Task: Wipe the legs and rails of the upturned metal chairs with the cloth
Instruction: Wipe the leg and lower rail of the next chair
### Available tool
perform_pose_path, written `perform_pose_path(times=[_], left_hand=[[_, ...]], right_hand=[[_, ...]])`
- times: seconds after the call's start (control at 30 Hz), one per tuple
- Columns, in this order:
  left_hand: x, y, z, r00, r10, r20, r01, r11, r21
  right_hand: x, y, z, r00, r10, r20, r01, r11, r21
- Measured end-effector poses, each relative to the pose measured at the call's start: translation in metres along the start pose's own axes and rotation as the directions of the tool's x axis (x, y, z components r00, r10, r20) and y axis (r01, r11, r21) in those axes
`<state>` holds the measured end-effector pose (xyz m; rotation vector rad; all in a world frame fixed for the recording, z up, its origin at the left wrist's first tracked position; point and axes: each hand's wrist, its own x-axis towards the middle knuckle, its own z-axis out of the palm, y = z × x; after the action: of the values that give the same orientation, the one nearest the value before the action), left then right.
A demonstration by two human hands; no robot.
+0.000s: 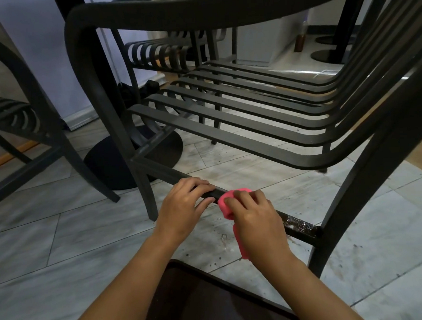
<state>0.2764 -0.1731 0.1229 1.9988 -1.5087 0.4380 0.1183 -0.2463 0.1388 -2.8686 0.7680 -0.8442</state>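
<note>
A dark metal chair (227,124) with a slatted seat stands in front of me. Its low side rail (298,225) runs from the left leg (146,188) down to the right leg (355,200). My left hand (183,206) grips this rail near its middle. Just to its right, my right hand (253,219) presses a pink cloth (226,201) wrapped over the rail; a tail of the cloth hangs below the hand. The rail's right end is speckled with wet or dirty spots.
Another dark chair (17,117) stands at the left and more behind. A round black table base (133,159) sits on the grey tiled floor (62,243). A dark mat or cushion (201,304) lies under my forearms. A brown bottle (299,42) stands far back.
</note>
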Motion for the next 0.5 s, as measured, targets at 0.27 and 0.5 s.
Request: perform_pose_path(times=[0.27, 0.5], left_hand=[[-0.005, 0.003, 0.003, 0.999, 0.039, 0.011, -0.04, 0.996, 0.077], [-0.012, 0.005, 0.003, 0.996, 0.046, 0.078, -0.056, 0.991, 0.126]], right_hand=[[-0.009, 0.005, -0.002, 1.0, 0.011, -0.01, -0.012, 1.0, -0.019], [-0.016, 0.01, -0.005, 0.999, 0.004, -0.036, -0.005, 0.999, -0.041]])
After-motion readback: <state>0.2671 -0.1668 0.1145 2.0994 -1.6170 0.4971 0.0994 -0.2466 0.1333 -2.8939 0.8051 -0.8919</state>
